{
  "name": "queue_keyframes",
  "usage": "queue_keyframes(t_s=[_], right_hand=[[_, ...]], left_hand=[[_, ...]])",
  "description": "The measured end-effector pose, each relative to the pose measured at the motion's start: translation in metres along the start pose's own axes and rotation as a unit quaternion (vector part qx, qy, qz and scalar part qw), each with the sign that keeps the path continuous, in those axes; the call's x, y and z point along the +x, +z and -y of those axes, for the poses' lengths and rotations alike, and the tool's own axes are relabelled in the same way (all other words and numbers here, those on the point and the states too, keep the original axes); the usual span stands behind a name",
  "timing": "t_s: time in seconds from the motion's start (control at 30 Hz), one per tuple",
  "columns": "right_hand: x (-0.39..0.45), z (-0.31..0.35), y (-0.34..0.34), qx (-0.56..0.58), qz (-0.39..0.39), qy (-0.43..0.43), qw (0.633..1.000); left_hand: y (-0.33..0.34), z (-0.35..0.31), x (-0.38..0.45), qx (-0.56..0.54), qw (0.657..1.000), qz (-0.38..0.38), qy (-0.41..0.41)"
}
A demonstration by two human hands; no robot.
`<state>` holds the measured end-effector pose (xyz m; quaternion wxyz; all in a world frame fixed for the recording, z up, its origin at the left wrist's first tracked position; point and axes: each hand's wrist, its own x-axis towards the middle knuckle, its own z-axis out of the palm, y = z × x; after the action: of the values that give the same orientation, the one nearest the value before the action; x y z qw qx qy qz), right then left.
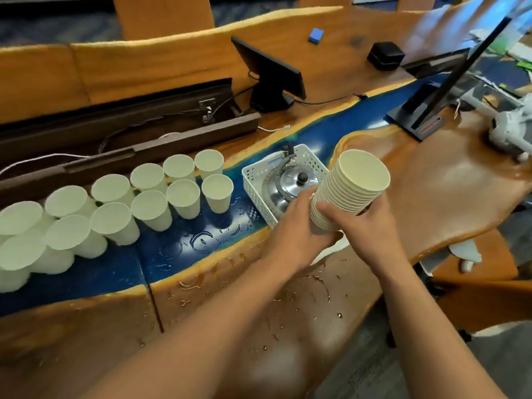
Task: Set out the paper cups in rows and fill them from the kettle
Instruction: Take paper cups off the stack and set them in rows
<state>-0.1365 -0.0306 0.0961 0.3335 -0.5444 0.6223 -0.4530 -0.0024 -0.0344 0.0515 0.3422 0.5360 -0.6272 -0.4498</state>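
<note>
A stack of nested white paper cups (349,185) is held tilted above the table's front edge, mouth up and to the right. My left hand (299,228) grips the stack's lower end and my right hand (359,223) wraps its side. Several single paper cups (149,203) stand upright in two rows on the blue strip of the table, running from the far left to the middle. A shiny steel kettle (290,185) sits in a white plastic basket (253,180) just behind my left hand, partly hidden by it.
Water droplets (207,240) and rings lie on the blue strip and the wood in front of the cups. A small black monitor (270,73) stands behind, a larger monitor stand (417,116) at the right. A dark cable trough (115,122) runs behind the cup rows.
</note>
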Motion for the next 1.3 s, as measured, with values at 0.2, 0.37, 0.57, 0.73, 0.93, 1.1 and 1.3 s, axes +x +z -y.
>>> queue_keyframes(t_s=[0.2,0.37,0.57,0.73,0.93,1.1,1.3], right_hand=[[-0.056,0.059,0.088,-0.047,0.171,-0.007,0.984],[-0.103,0.109,0.152,-0.031,0.279,-0.076,0.957],[-0.158,0.18,0.224,-0.237,0.326,-0.33,0.854],[-0.21,0.202,0.292,-0.411,0.455,-0.403,0.679],[-0.253,0.228,0.346,-0.411,0.461,-0.478,0.625],[-0.26,0.25,0.36,-0.323,0.473,-0.47,0.671],[-0.249,0.282,0.359,-0.12,0.325,-0.485,0.803]], left_hand=[[-0.102,0.023,-0.077,-0.016,0.996,-0.077,-0.032],[-0.174,0.06,-0.158,0.025,0.984,-0.155,-0.08],[-0.236,0.11,-0.26,0.019,0.959,-0.244,-0.143],[-0.265,0.148,-0.33,-0.01,0.941,-0.281,-0.189],[-0.294,0.18,-0.376,-0.04,0.916,-0.336,-0.214],[-0.312,0.189,-0.397,-0.042,0.899,-0.376,-0.221],[-0.324,0.202,-0.436,-0.06,0.874,-0.399,-0.269]])
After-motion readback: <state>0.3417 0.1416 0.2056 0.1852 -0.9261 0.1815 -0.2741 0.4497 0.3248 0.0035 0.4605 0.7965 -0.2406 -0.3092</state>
